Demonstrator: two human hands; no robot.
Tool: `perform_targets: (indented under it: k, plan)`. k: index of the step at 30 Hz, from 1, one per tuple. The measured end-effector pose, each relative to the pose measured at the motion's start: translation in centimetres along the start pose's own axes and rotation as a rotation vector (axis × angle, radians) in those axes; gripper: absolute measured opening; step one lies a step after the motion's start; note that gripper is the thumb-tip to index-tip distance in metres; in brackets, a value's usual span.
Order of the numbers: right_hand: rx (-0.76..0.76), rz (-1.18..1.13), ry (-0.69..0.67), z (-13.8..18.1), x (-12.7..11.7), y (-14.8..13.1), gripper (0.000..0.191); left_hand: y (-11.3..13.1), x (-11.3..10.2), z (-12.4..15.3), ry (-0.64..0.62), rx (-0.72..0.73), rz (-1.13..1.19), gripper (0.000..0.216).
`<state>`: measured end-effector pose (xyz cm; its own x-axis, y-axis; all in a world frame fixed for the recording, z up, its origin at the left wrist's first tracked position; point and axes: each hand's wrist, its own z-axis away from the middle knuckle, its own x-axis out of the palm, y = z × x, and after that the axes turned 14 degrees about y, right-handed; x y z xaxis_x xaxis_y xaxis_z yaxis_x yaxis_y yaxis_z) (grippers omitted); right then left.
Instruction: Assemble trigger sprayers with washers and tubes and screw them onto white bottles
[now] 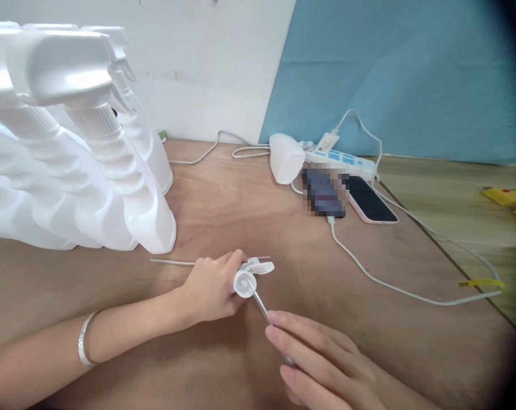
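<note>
My left hand [210,287] is closed round a white spray-trigger head [250,276] that lies on the wooden table [223,193], its round collar facing me. My right hand [321,356] pinches a thin clear dip tube [260,302] whose far end sits in the collar's opening. A second thin tube [172,262] lies on the table just left of my left hand. A silver bangle is on my left wrist.
Several white trigger spray bottles [91,154] stand close at the left. At the back are a white power strip [338,159] with cables, a white rounded device [285,156], and two phones [371,199]. A white cable [386,285] runs across the right side.
</note>
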<state>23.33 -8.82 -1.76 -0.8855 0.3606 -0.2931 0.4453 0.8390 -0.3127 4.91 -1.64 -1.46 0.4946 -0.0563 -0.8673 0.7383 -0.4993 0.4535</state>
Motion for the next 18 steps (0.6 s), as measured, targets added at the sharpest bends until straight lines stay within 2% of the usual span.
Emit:
perform_targets:
  k: [3,6,10,12,18]
  plan:
    - [-0.035,-0.003,0.055,1.0,1.2,-0.7,0.015,-0.1,0.2,0.1,0.011,0.044,-0.03,0.025]
    - [-0.05,-0.026,0.018,0.4,1.1,-0.7,0.017,-0.1,0.4,0.2,0.028,0.099,-0.057,0.022]
    - [0.137,-0.123,-0.158,-2.2,-0.6,0.1,0.016,-0.2,0.5,0.3,0.022,0.16,-0.055,0.019]
    - [0.21,-0.201,-0.193,-3.2,-1.2,0.7,0.016,-0.3,0.5,0.3,0.024,0.162,-0.03,0.019]
    - [0.478,-0.398,-0.083,-3.5,-1.1,1.8,0.016,-0.4,0.8,0.2,0.056,0.182,0.03,0.011]
